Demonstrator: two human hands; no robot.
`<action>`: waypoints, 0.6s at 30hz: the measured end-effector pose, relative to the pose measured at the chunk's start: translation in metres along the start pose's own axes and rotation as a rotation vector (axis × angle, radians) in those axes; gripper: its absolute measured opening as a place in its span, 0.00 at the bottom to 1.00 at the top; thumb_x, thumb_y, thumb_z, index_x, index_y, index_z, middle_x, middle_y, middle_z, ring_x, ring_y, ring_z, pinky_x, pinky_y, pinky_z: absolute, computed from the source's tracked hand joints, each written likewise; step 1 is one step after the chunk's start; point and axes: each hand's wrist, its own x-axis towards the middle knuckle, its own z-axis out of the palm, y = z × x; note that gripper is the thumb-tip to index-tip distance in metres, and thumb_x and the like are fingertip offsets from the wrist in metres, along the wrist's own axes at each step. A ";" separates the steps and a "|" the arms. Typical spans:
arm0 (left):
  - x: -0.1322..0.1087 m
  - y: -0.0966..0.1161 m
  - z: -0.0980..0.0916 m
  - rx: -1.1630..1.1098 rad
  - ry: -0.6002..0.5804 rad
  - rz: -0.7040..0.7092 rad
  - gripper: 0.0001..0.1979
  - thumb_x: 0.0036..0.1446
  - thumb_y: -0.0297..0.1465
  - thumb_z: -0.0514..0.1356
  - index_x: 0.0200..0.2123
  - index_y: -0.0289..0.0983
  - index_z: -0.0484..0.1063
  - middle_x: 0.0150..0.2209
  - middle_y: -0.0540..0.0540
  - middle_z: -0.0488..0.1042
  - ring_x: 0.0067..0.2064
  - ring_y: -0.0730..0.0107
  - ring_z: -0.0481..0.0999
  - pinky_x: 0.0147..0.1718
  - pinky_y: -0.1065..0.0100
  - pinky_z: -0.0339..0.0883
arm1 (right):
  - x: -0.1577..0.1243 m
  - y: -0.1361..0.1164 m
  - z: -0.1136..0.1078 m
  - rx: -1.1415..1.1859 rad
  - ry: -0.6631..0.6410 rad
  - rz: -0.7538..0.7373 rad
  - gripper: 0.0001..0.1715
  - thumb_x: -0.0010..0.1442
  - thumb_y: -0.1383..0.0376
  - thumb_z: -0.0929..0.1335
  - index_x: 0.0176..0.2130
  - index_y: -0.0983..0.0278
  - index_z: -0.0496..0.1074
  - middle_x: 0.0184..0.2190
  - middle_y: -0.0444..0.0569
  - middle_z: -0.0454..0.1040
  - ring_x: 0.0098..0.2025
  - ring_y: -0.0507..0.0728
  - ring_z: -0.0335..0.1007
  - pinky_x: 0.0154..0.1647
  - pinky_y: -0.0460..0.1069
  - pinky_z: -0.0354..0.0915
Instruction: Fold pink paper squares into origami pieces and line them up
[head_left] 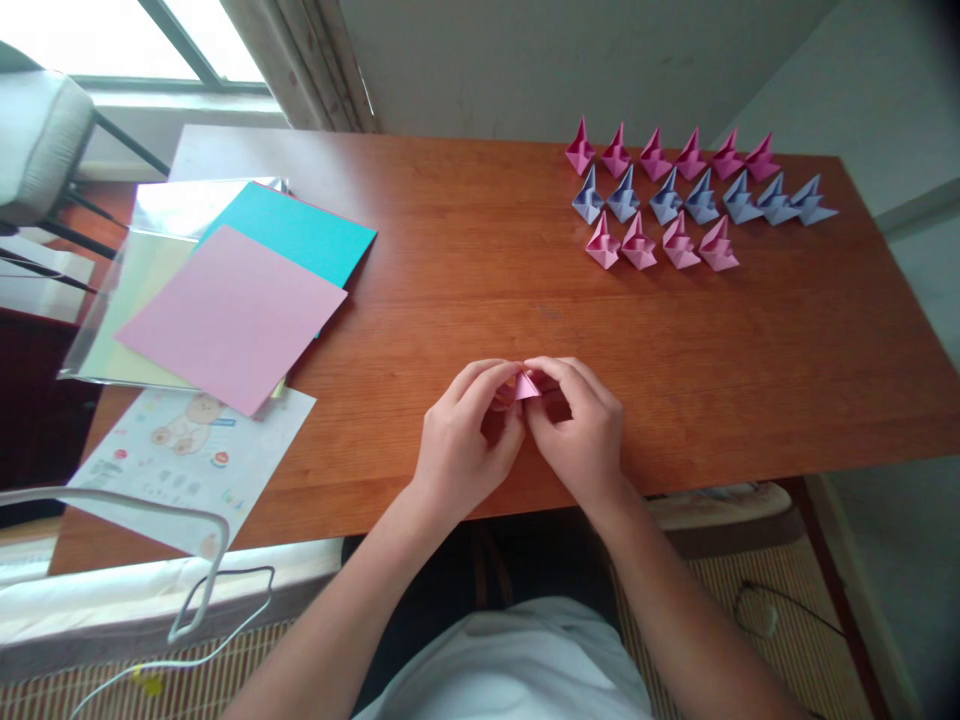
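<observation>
Between my two hands, over the front part of the wooden table, is a small folded pink paper. My left hand pinches its left side, thumb below and fingers above. On the right side, my right hand pinches it the same way. A pink triangular face shows between the fingertips; the rest of the paper is hidden by my fingers. Beyond my hands, at the back right, several folded paper figures stand in three rows: dark pink ones, blue-grey ones and light pink ones.
At the left lie a pink paper sheet, a teal sheet, a clear plastic packet and a printed bear sheet. A white cable crosses the lower left. A chair stands beyond the table's left edge.
</observation>
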 end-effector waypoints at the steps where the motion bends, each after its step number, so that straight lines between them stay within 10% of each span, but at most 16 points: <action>1: 0.000 0.000 0.000 0.001 0.001 0.003 0.17 0.60 0.21 0.58 0.51 0.38 0.73 0.50 0.41 0.78 0.46 0.67 0.80 0.46 0.67 0.77 | -0.001 0.000 0.000 -0.012 -0.002 0.001 0.08 0.66 0.69 0.67 0.44 0.60 0.75 0.37 0.49 0.80 0.38 0.57 0.79 0.39 0.50 0.75; 18: 0.000 0.000 -0.002 -0.081 0.185 -0.021 0.13 0.55 0.19 0.64 0.42 0.38 0.76 0.41 0.49 0.80 0.41 0.71 0.80 0.41 0.71 0.77 | -0.008 -0.004 -0.002 -0.045 0.039 -0.235 0.19 0.61 0.76 0.67 0.50 0.61 0.74 0.39 0.51 0.82 0.41 0.58 0.81 0.44 0.52 0.78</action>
